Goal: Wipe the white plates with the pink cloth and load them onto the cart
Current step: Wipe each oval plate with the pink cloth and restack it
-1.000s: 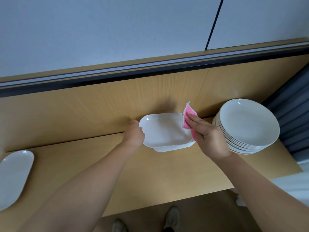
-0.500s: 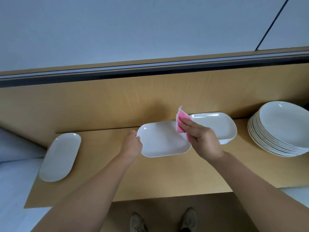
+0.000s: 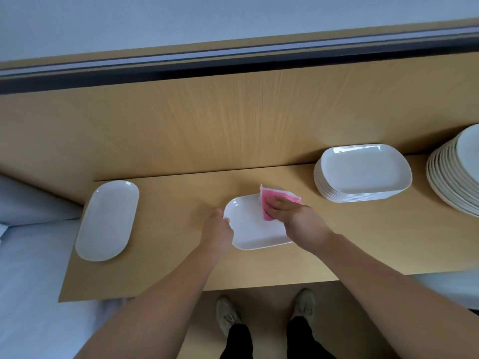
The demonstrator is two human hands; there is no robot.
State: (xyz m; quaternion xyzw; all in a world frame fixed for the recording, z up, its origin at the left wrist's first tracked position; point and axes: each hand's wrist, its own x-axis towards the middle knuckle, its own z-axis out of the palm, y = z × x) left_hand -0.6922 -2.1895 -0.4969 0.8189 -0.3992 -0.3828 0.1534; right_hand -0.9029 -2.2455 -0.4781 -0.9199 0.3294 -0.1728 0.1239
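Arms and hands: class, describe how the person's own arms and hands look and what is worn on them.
The left arm and the right arm are bare up to the picture's lower edge: no sleeves show. The left hand and the right hand wear no gloves; no watch, bracelet or ring is visible.

Likely a restaurant or canteen service area: stacked rectangular plates (image 3: 363, 174) and round plates (image 3: 456, 177) crowd a wooden surface (image 3: 363, 242).

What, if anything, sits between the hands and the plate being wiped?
Nothing visible. The left hand grips the plate at its left rim; the right hand holds the pink cloth against its far right corner. No cart is in view, so that path cannot be judged.
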